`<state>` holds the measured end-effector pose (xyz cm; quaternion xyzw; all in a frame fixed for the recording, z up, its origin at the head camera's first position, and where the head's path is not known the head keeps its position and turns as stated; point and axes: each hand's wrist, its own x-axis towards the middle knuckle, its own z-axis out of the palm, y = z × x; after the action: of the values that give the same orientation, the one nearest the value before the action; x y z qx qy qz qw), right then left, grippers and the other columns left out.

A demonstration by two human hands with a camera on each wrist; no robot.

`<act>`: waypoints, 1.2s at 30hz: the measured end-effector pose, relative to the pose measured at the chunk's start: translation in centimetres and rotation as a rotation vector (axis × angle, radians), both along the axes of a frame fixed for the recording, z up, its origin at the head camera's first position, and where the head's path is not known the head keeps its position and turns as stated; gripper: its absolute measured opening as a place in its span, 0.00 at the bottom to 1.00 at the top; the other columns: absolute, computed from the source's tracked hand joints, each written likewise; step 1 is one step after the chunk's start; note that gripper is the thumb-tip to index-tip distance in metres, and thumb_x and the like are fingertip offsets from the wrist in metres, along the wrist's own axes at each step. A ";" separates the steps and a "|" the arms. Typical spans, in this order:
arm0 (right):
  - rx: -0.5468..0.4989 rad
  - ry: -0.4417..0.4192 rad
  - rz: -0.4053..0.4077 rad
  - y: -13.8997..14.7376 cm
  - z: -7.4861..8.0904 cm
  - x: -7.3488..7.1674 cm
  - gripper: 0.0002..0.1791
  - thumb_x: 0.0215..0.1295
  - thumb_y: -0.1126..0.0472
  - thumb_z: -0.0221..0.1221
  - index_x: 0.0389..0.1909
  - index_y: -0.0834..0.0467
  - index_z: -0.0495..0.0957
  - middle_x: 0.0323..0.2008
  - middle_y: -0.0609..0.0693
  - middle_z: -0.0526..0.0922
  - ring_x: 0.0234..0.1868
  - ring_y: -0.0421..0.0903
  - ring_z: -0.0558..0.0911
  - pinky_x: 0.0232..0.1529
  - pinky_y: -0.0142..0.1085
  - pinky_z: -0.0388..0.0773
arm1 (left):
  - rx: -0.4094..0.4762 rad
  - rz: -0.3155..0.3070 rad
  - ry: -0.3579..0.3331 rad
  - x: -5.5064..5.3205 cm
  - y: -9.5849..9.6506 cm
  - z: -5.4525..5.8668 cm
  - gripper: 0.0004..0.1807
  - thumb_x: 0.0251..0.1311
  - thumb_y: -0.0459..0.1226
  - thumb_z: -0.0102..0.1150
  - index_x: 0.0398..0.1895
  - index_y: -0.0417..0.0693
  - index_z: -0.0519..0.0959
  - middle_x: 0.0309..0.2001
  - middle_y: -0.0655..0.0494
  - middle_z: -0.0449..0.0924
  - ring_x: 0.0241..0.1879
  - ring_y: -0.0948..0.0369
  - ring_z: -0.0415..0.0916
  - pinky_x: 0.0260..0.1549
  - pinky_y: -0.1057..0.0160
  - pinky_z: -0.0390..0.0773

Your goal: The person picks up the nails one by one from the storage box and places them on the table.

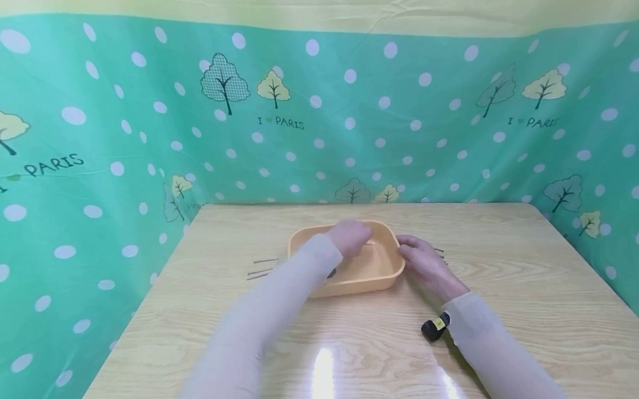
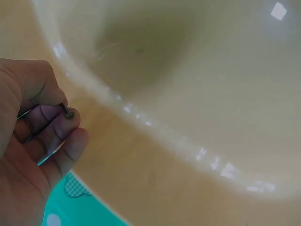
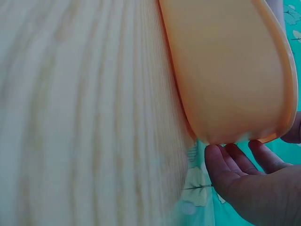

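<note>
A peach-coloured plastic basin (image 1: 379, 283) stands on the wooden table. My left hand (image 1: 349, 236) is inside it in the head view, reaching across from the left. In the left wrist view, thumb and fingers pinch a nail (image 2: 69, 114); only its head and a short bit of shank show. The basin's glossy rim lies beside that hand. My right hand (image 1: 426, 266) holds the basin's right end. Its fingertips (image 3: 214, 153) touch the outer wall, and the thumb (image 3: 294, 132) lies at the rim.
Several nails (image 1: 264, 272) lie left of the basin, with more nail ends (image 1: 439, 251) showing behind the right hand. The right wrist wears a black device (image 1: 434, 327). A green dotted curtain (image 1: 316, 134) hangs round the wooden table (image 1: 379, 351).
</note>
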<state>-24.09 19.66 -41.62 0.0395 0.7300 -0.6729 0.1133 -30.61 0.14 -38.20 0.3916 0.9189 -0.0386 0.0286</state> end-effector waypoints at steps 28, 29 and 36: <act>0.005 -0.010 -0.022 0.0 0.1 0.0 0.28 0.66 0.66 0.46 0.68 0.65 0.60 0.65 0.62 0.64 0.63 0.56 0.69 0.63 0.44 0.68 | -0.064 -0.012 0.066 2.6 -2.7 4.7 0.15 0.50 0.25 0.57 0.40 0.49 0.79 0.36 0.59 0.80 0.37 0.60 0.77 0.39 0.64 0.78; 0.003 -0.012 -0.022 0.0 0.1 0.1 0.28 0.66 0.66 0.46 0.68 0.65 0.60 0.65 0.62 0.64 0.63 0.56 0.70 0.63 0.44 0.68 | -0.069 -0.012 0.069 2.9 -3.0 4.8 0.15 0.51 0.25 0.57 0.40 0.49 0.79 0.36 0.58 0.80 0.37 0.60 0.77 0.39 0.64 0.78; -0.011 -0.009 -0.019 0.0 0.1 0.1 0.28 0.66 0.66 0.46 0.67 0.65 0.61 0.64 0.62 0.66 0.61 0.56 0.71 0.62 0.45 0.69 | -0.067 0.000 0.105 4.4 -4.7 5.3 0.15 0.52 0.25 0.55 0.42 0.49 0.78 0.37 0.56 0.79 0.38 0.58 0.76 0.38 0.61 0.78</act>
<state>-23.96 19.65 -41.57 0.0487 0.7255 -0.6776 0.1104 -26.26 -4.58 -32.91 0.3879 0.9173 -0.0900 -0.0067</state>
